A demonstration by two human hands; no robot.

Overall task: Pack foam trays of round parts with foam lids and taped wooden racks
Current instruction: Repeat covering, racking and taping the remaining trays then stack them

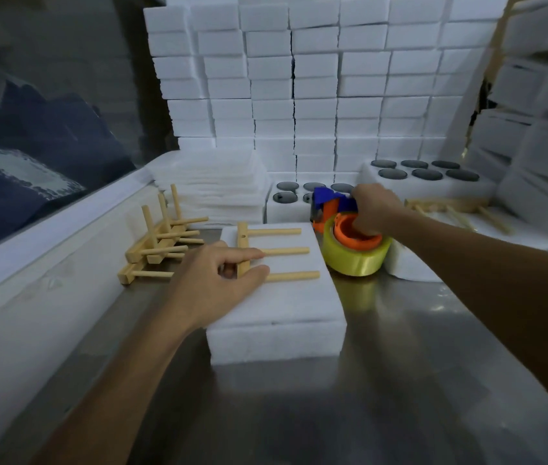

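Lidded foam tray sitting square on the steel tabletop, wooden rack laid flat on the lid. Left hand pinning the rack's crossbar, thumb curled under, probably so nothing slides during taping. Right hand wrapped tight round the tape dispenser just beside the tray. Spare racks piled left; open trays of round parts behind.

A white foam tray sits closed under a flat foam lid on the counter. A wooden rack lies flat on the lid's far end, its three pegs pointing right. Behind stand open trays holding dark round parts.
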